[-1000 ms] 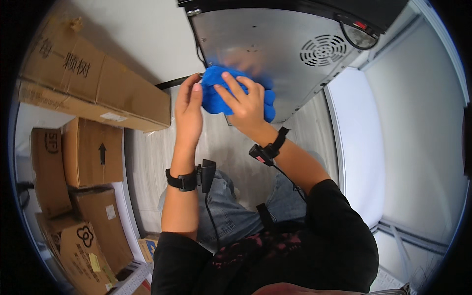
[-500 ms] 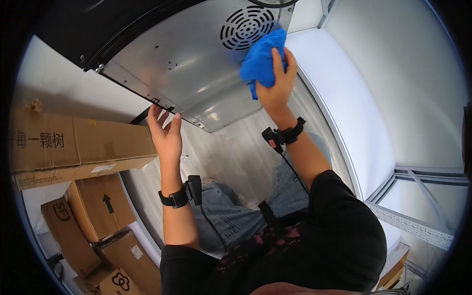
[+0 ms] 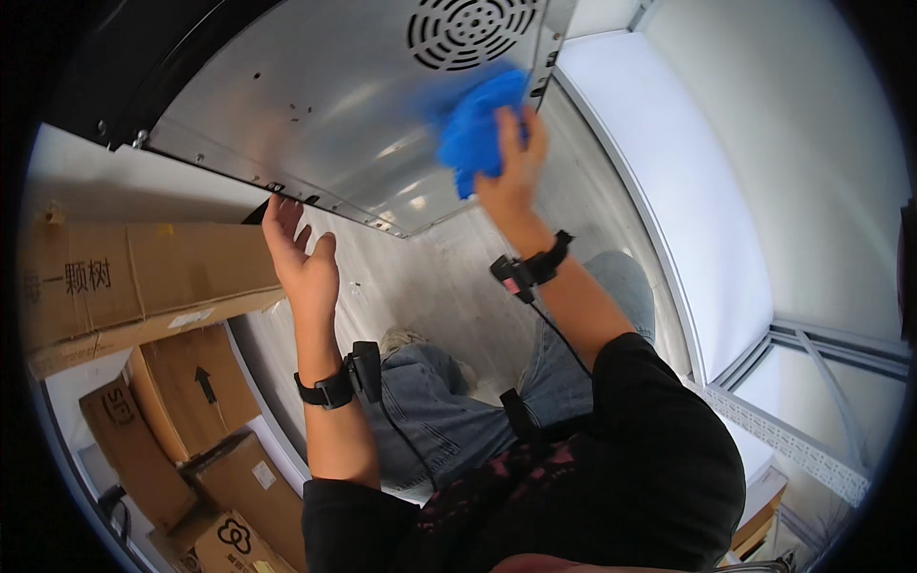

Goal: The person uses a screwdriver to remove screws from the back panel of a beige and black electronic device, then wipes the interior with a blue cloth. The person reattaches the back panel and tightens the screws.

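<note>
Because the crumpled blue cloth point(image 3: 475, 132) seems soft, its folds are best clutched, as by the right grip point(image 3: 514, 183); the left grip point(image 3: 304, 260) is spread.

Scene bright, even, cool-white; light source outside view. Brightest area: white panel point(image 3: 688, 210), 2 o'clock, nearly featureless. Metal sheet point(image 3: 334, 86), 11 o'clock: streaky glare toward its lower corner, hazy warm reflection above my left hand point(image 3: 304, 258). Blur: blue cloth point(image 3: 478, 124) and my right hand point(image 3: 516, 177), 12 to 1 o'clock, outlines smeared; my left hand, 9 o'clock, crisper. Wall point(image 3: 148, 186), 10 o'clock: soft shade. Cartons point(image 3: 196, 382), 8 o'clock: dark gaps between. My black shirt point(image 3: 573, 497), 5 o'clock: folds mostly lost. Fisheye rim: straight edges bowed, corners black, bluish fringe.
</note>
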Motion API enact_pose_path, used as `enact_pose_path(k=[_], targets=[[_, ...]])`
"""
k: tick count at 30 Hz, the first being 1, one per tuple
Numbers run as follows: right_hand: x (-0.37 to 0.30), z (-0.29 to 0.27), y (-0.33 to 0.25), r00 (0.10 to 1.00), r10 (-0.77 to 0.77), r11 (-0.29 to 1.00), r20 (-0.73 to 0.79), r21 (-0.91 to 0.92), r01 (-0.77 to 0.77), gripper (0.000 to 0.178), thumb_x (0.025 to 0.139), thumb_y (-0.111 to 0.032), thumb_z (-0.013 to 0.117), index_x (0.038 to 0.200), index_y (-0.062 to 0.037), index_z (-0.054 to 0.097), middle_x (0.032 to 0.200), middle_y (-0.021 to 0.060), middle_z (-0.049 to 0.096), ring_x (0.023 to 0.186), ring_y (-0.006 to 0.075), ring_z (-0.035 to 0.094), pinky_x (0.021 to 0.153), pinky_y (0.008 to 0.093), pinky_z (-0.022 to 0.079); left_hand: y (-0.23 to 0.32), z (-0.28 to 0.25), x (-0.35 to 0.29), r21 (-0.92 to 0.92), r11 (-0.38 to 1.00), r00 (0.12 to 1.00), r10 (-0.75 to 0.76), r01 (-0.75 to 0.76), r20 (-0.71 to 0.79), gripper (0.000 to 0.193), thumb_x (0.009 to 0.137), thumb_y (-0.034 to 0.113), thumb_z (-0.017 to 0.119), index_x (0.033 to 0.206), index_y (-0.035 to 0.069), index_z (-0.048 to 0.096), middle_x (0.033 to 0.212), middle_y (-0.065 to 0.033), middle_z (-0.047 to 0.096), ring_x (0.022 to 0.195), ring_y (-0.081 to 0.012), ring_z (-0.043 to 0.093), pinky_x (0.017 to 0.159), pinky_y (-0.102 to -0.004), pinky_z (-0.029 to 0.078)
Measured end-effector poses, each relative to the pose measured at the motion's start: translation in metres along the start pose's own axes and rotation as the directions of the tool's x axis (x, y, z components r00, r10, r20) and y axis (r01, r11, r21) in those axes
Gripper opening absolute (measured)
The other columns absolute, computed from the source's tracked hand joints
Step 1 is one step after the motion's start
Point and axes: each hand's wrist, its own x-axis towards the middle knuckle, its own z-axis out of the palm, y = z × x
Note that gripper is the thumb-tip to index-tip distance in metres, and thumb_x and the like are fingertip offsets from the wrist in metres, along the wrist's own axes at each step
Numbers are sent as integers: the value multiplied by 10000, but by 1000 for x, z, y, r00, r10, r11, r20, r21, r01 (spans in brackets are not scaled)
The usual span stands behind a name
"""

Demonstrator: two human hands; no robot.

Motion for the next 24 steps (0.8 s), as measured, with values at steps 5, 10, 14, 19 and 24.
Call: enact_pose_path(k=[5, 10, 14, 19, 24], targets=[[7, 6, -14, 998, 24, 1000, -61, -2, -24, 720, 606, 19, 633, 1309, -96, 525, 1296, 229, 412, 1143, 412, 443, 976, 476, 355, 9, 0, -3, -104, 993, 999, -47, 48, 8, 789, 696, -127, 499, 1428, 61, 273, 1402, -193, 376, 1290, -335, 422, 1029, -439, 391], [11, 29, -114, 968, -222, 970, 119, 124, 208, 541, 677, -29, 600, 1199, -167, 634, 1231, 170, 487, 1117, 355, 463, 928, 456, 361, 3, 5, 4, -182, 979, 995, -98, 95, -7, 736, 708, -124, 508, 1393, 39, 293, 1349, -176, 411, 1238, -301, 463, 993, -419, 427], [20, 33, -149, 951, -268, 955, 152, 173, 241, 527, 667, -22, 599, 1167, -182, 650, 1226, 147, 498, 1113, 344, 471, 922, 448, 369, -1, 3, 8, -92, 994, 998, -66, 66, 4, 704, 722, -112, 537, 1370, 12, 292, 1327, -172, 430, 1184, -274, 492, 952, -407, 450], [45, -5, -94, 992, -95, 992, 89, 94, 86, 708, 573, -8, 698, 1252, -180, 595, 1225, 173, 479, 1094, 376, 475, 923, 445, 387, 15, 1, -1, -72, 995, 998, -65, 64, -5, 730, 692, -121, 475, 1384, 6, 280, 1355, -200, 400, 1281, -340, 435, 973, -416, 432], [63, -17, -101, 997, -60, 998, 51, 10, 59, 737, 565, -15, 720, 1275, -142, 571, 1210, 188, 448, 1076, 375, 477, 892, 432, 429, 16, 2, -2, -61, 998, 999, -26, 28, 33, 740, 688, -114, 494, 1385, 8, 279, 1360, -191, 394, 1286, -344, 430, 943, -414, 453]])
